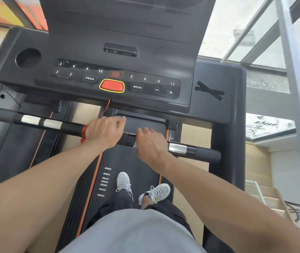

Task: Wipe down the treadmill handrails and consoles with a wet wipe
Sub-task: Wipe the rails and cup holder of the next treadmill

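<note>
Both forearms reached forward. My left hand point(105, 129) wrapped the black crossbar handrail point(68, 127), likely to steady it; my right hand point(150, 143) gripped it alongside, a scrap of white wet wipe point(135, 144) just showing beneath. Beyond my grip, the dark grey console point(36, 83) read PROG, MODE, STOP/START.

Both bare forearms reach forward; the left hand point(105, 129) lies knuckles-up, fingers curled over. The right hand point(151, 143), near its right, likewise curls downward.
</note>
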A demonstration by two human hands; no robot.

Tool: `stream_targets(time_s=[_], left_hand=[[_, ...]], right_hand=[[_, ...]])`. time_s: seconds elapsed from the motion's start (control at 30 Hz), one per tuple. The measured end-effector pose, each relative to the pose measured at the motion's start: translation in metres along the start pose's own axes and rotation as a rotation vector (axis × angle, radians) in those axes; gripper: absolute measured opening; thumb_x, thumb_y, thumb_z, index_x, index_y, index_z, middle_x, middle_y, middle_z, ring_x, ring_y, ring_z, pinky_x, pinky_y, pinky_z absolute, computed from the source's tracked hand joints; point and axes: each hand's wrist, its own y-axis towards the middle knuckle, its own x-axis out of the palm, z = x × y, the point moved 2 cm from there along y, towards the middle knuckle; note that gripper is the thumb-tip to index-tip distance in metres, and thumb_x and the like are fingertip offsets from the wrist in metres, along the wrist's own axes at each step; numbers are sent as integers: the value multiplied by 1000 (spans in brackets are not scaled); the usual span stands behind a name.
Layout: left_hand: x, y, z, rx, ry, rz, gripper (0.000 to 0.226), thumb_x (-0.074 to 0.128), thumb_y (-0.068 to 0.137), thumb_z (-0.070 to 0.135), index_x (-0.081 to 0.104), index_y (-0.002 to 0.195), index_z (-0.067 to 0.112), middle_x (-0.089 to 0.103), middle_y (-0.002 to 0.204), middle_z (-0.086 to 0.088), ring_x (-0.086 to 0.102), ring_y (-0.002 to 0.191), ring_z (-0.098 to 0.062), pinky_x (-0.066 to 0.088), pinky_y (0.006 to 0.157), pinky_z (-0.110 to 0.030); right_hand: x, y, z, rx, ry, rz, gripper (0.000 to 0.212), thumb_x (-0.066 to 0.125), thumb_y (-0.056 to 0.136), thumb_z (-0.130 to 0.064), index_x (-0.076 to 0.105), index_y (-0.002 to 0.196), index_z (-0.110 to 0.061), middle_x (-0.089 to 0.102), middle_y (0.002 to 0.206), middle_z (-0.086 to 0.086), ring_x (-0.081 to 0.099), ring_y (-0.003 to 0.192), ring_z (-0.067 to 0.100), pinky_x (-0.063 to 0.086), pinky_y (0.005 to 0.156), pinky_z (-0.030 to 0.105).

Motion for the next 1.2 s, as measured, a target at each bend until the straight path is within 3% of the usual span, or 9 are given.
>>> stream_targets(time_s=[0.23,0.4,0.53,0.77,0.87,0.93,1.07,1.13,1.2], left_hand=[[7,3,-9,-26,-65,12,52,21,104,45,71,90,38,76,107,1,65,98,-34,44,86,-39],[9,2,-9,9,-15,76,62,14,100,55,72,96,33,76,98,-5,66,91,-38,45,79,-39],[4,0,-4,44,-6,72,55,20,104,49,71,99,31,74,95,-10,65,87,-37,46,78,-39],[2,-6,-11,67,-107,5,72,3,96,57,70,101,33,76,93,1,67,89,-33,50,81,-40],[-2,-21,-14,167,-153,108,70,8,95,57,68,89,21,71,77,-6,65,78,-36,48,72,-42],[-5,-25,-15,235,-191,156,62,17,99,57,67,87,21,70,74,-2,65,75,-32,47,70,-39],[-1,-16,-14,294,-376,162,27,56,99,41,65,118,24,70,102,11,67,94,-17,53,80,-38],[-1,-14,-2,432,-388,193,35,69,91,26,62,125,20,66,114,7,62,107,-19,53,88,-41],[-2,-10,10,572,-333,260,47,75,84,15,61,128,17,62,126,2,55,120,-20,48,100,-42]], right_hand=[[6,-20,30,4,-35,69,18,60,87,-16,53,104,-18,68,99,2,68,89,28,33,62,34],[1,-77,126,201,-115,-18,26,65,85,-20,58,110,-20,70,91,-2,68,77,24,57,65,35],[-1,-59,91,219,-111,-23,25,62,83,-17,55,107,-17,70,98,3,67,86,29,42,64,33],[11,-18,-9,-17,226,199,54,77,84,-31,61,133,-19,70,123,1,64,112,25,45,95,37],[2,-42,26,-109,427,167,58,63,90,-1,59,142,-26,61,142,-8,54,130,9,38,107,16],[-18,-58,47,19,644,147,43,55,100,-4,70,127,-33,68,126,-23,60,117,-4,40,93,6],[-76,-58,82,417,1111,715,17,58,104,-34,74,108,-39,72,97,-29,64,94,-13,46,82,5],[-100,-51,96,547,1031,1080,24,60,103,-40,74,121,-32,70,112,-22,62,110,-5,45,92,8],[-101,-35,98,545,821,1093,27,59,104,-28,70,128,-30,66,122,-11,56,119,6,40,97,8]])
